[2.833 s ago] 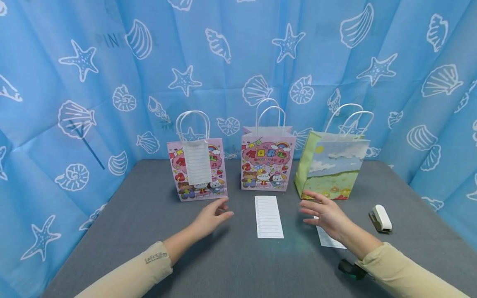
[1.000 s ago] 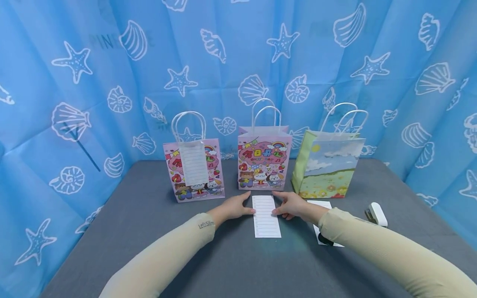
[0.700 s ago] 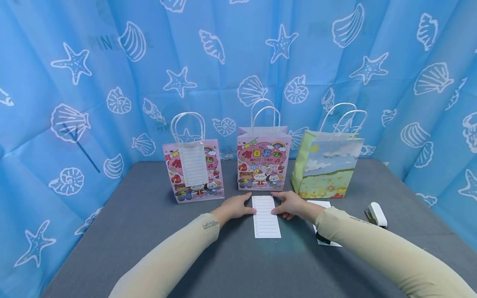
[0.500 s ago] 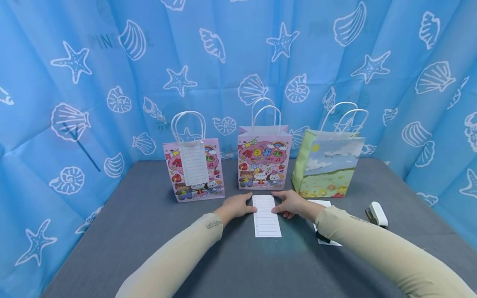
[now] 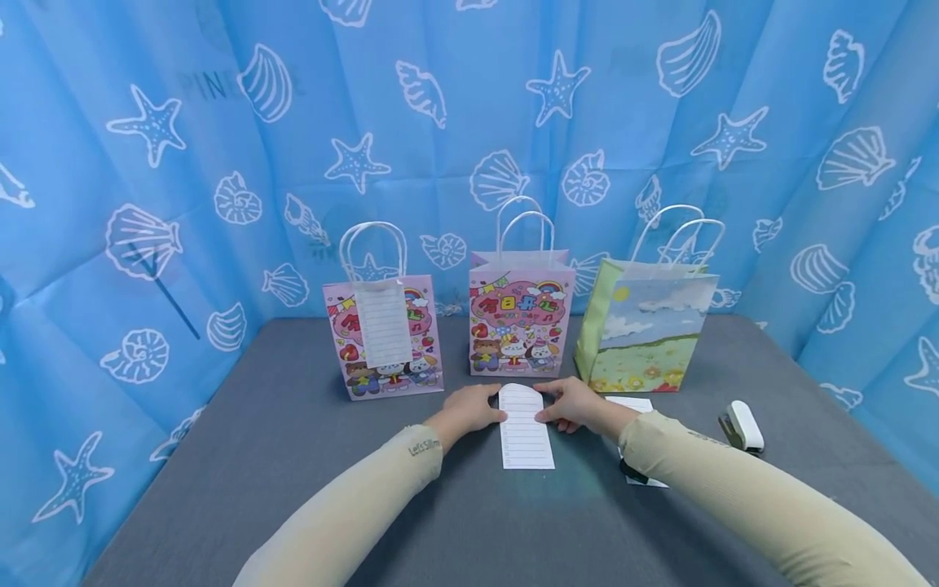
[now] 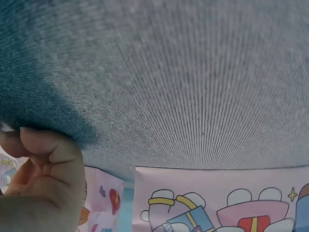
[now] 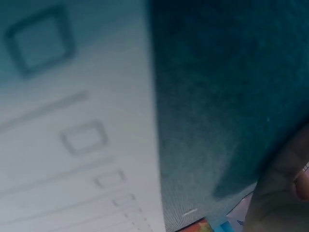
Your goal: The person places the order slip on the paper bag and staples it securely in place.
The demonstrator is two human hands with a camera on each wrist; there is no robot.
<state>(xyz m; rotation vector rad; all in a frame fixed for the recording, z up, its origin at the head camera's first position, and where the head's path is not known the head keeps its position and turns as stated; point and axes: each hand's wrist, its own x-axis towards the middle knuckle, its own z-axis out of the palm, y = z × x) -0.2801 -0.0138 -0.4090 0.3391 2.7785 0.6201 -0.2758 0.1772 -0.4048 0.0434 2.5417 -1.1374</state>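
Observation:
Both hands are at the upper end of a lined paper slip with checkboxes (image 5: 526, 440), which lies on the grey table. My left hand (image 5: 469, 408) holds its left edge between thumb and forefinger, and my right hand (image 5: 575, 403) does the same on the right edge. Between them the slip's top end bows upward. A pink cartoon paper bag (image 5: 517, 326) stands just behind. In the left wrist view the curled fingers (image 6: 53, 150) show, but the slip is out of sight. A second slip (image 7: 96, 145) lies under the right wrist, partly covered by the sleeve.
Another pink bag (image 5: 425, 359) stands at the left with a slip (image 5: 385, 326) attached to its front. A green landscape bag (image 5: 653, 334) stands at the right. A white stapler (image 5: 746, 426) lies on the table (image 5: 293, 465) right of the right forearm. A blue shell-print curtain (image 5: 440, 147) hangs behind.
From spread apart, both hands have come in to the middle slip's upper corners. Its top end, flat before, now bows up. The bags and stapler have stayed in place.

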